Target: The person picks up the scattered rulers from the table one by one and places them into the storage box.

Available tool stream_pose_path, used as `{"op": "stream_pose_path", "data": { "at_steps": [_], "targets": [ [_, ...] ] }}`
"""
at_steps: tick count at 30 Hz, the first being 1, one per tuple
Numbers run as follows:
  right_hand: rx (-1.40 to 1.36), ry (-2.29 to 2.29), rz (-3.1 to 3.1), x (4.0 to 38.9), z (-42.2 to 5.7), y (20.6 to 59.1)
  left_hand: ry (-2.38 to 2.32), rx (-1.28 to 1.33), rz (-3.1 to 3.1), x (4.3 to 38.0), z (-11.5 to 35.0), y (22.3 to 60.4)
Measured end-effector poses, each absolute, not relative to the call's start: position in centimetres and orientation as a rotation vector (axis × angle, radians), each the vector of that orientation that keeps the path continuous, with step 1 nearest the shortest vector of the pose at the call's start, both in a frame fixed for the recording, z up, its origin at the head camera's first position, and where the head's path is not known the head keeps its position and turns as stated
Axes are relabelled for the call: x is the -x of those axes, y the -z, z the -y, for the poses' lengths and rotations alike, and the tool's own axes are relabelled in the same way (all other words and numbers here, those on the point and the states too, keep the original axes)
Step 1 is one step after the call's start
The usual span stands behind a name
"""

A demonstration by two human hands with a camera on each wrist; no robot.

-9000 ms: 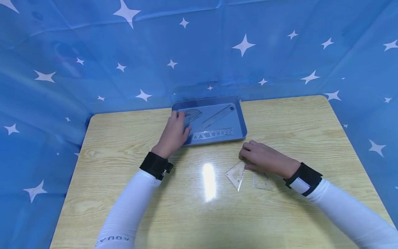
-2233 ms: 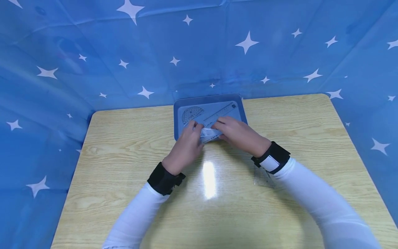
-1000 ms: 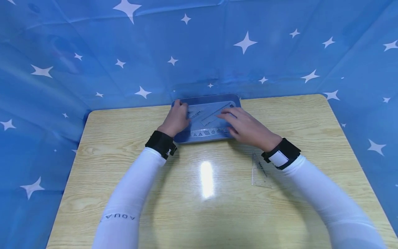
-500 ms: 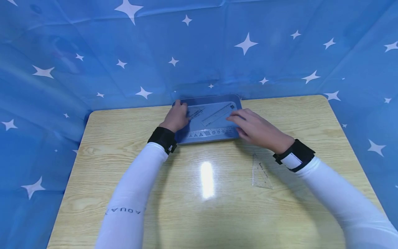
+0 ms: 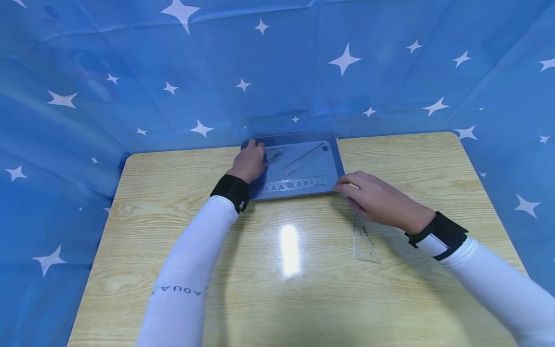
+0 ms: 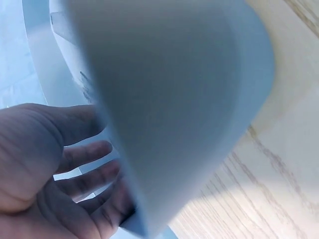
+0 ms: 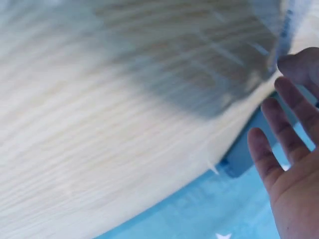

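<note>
Over the left side of a shallow blue tray [image 5: 308, 193], my left hand [image 5: 247, 161] reaches past the rim. In the left wrist view its loosely bent fingers [image 6: 82, 155] are behind the tray wall, which hides some tips. A clear set square [image 5: 275, 155] lies beside this hand in the tray. A clear ruler [image 5: 305, 160] lies slanted, and a stencil ruler [image 5: 299, 183] lies along the front. My right hand [image 5: 377, 200] hovers by the front right corner, fingers spread and nothing visible between them. Another clear set square [image 5: 364, 243] lies on the table just below it.
The wood-grain table [image 5: 173, 202] reaches a blue star-patterned cloth [image 5: 295, 62] behind the tray. A bright light reflection [image 5: 289, 250] shows on the table's middle.
Both hands earlier held a clear piece above the tray. My left hand then moved to the tray's left side, where a set square now lies. My right hand has drawn back rightward.
</note>
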State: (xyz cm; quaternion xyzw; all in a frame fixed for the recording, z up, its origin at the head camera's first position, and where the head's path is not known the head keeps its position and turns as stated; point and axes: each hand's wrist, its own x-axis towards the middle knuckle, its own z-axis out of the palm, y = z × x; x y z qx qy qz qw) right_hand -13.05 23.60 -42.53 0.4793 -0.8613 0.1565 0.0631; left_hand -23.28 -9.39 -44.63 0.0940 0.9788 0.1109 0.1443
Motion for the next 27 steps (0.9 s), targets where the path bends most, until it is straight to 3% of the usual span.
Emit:
{"op": "stream_pose_path", "data": {
  "at_steps": [15,27],
  "targets": [
    [-1.526,-0.178,2.769,10.0,-27.4,46.0,-0.268,-0.226,-2.798,23.4,9.0,45.1],
    [-1.526,-0.187,2.826,9.7,-27.6,46.0,-0.372,-0.301,-2.845,22.2,9.2,44.3]
  ]
}}
